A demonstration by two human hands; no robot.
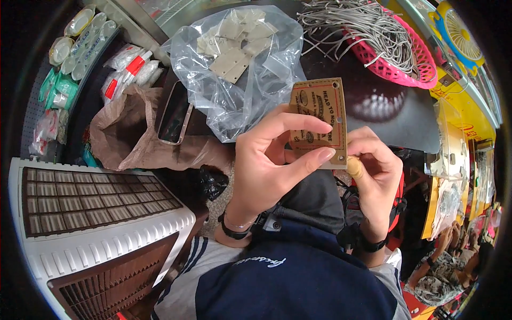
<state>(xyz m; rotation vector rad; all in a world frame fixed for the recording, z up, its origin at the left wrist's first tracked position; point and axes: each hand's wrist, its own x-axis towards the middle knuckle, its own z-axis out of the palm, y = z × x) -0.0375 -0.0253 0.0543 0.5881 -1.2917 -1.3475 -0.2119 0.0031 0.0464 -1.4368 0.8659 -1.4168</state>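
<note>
The left hand holds a brown card with printed face and small holes; its thumb and index finger lie on the front, and the other fingers are partly hidden. The right hand is curled just beside the card's lower right corner, with a tan cover on the thumb. Its fingers are bent closely together, but I cannot tell if something thin is between them.

I judge that the step in hand is fine finger work at this corner. The next move seems to call for a steady card from the left hand and a small, exact motion from the right thumb and fingers.

Just beyond the left hand, a clear plastic bag contains a loose heap of pale cards. To the left of this hand lie a dark phone and, further left, an open brown bag. Farther beyond the right hand, grey cords spill over a pink basket.
</note>
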